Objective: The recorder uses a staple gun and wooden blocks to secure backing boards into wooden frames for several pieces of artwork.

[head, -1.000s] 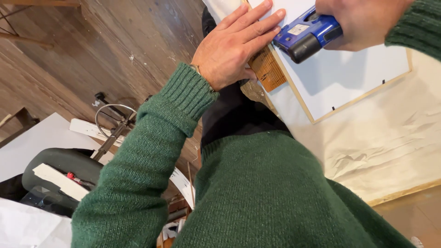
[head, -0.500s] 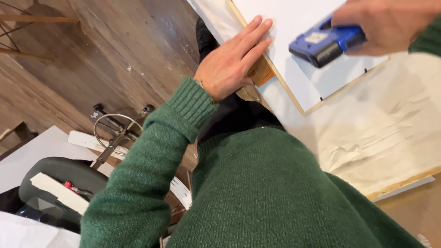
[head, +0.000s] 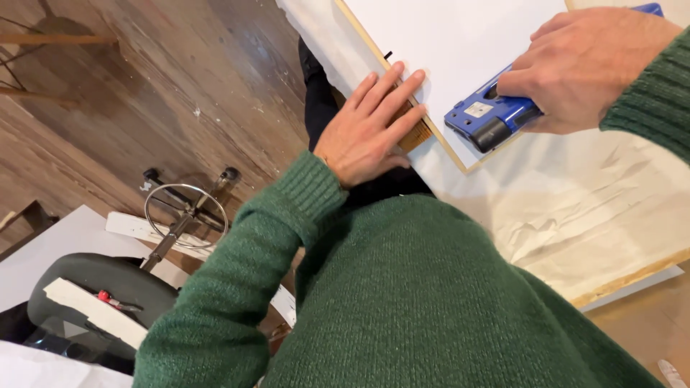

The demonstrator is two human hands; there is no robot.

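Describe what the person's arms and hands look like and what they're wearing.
Both arms are covered by a dark green knitted sweater with ribbed cuffs at the wrists. The left hand and right hand are bare, with no gloves; no rings or watch show.

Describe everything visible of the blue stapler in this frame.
The blue stapler is a plastic-looking hand tool with a black nose and a small pale label on its side. The right hand grips it from above, covering most of its body. Its nose points down-left near the lower corner of the white panel with its pale wooden edge. The left hand lies flat nearby, not touching it.
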